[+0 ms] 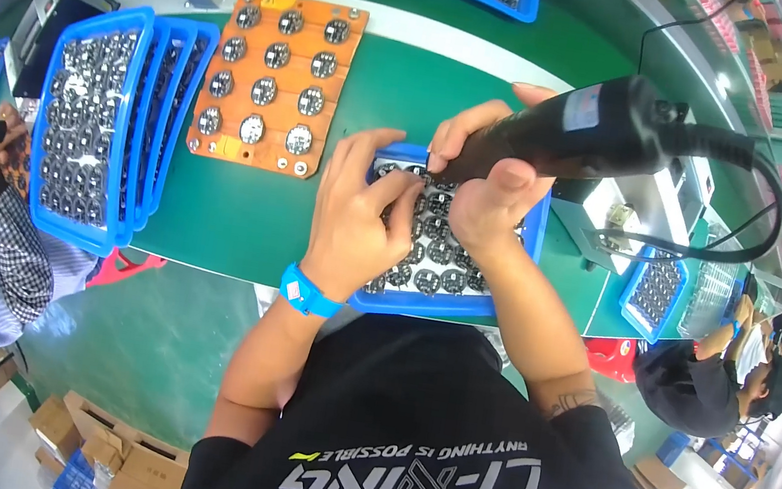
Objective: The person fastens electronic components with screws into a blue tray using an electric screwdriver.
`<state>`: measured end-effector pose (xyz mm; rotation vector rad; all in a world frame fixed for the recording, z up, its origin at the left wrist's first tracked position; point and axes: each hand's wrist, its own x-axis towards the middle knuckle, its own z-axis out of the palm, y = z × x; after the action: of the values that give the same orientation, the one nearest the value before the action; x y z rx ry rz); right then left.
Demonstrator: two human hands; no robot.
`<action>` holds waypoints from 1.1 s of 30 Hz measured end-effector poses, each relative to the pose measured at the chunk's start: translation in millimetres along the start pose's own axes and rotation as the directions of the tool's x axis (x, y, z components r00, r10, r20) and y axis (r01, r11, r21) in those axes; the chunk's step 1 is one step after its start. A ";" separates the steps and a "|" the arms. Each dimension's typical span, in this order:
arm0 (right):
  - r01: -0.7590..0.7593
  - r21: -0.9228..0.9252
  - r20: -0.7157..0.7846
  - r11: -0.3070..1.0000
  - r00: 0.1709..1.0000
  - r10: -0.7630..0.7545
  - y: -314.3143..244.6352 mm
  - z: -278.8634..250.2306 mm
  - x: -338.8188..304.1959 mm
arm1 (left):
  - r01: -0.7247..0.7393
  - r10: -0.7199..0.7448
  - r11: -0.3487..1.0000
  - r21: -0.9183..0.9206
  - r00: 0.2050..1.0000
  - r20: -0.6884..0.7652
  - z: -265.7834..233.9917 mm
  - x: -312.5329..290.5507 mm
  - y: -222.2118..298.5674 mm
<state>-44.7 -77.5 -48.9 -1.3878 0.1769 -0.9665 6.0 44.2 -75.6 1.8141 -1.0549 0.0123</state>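
Note:
A thick black electric screwdriver (pixel 585 132) with a heavy cord lies slanted in my right hand (pixel 493 204), its fingers wrapped round the front end. The tool's tip points down over a blue tray (pixel 534 236) and is hidden by my fingers. Several round black circuit boards (pixel 435 251) with silvery parts fill this tray. My left hand (pixel 354 224), with a blue wristband, reaches over the tray's left side. Its thumb and index finger pinch together close to the screwdriver's front end; what lies between them I cannot make out.
An orange fixture board (pixel 268 85) with rows of round parts lies left on the green table (pixel 211 228). Beyond it, blue trays (pixel 146 56) of parts overlap. Another tray (pixel 523 1) is at the far side. The screwdriver's cord (pixel 779 217) loops right. People work on both sides.

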 end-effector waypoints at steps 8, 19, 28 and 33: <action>0.017 0.031 -0.198 0.999 0.980 -0.010 -46.0 -14.0 15.3 | 0.017 -0.017 1.000 -0.021 1.000 0.019 1.0 -0.3 2.5; 0.274 -0.249 -0.418 0.929 0.835 -0.358 -127.5 -134.5 2.2 | 0.071 -0.069 0.997 -0.023 0.993 0.095 -1.2 2.9 7.7; 0.093 -0.419 -0.457 0.903 0.838 -0.298 -113.5 -140.9 -1.5 | 0.058 -0.054 0.998 -0.026 0.991 0.126 -3.8 1.8 7.5; 0.080 -0.394 -0.473 0.916 0.836 -0.277 -113.7 -141.6 -4.9 | 0.106 -0.092 0.990 -0.093 0.985 0.145 -8.4 -0.3 5.2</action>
<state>-189.7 -166.1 15.3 -1.4583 0.6714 -1.5245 5.9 50.1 -67.6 1.7938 -1.0428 -0.2277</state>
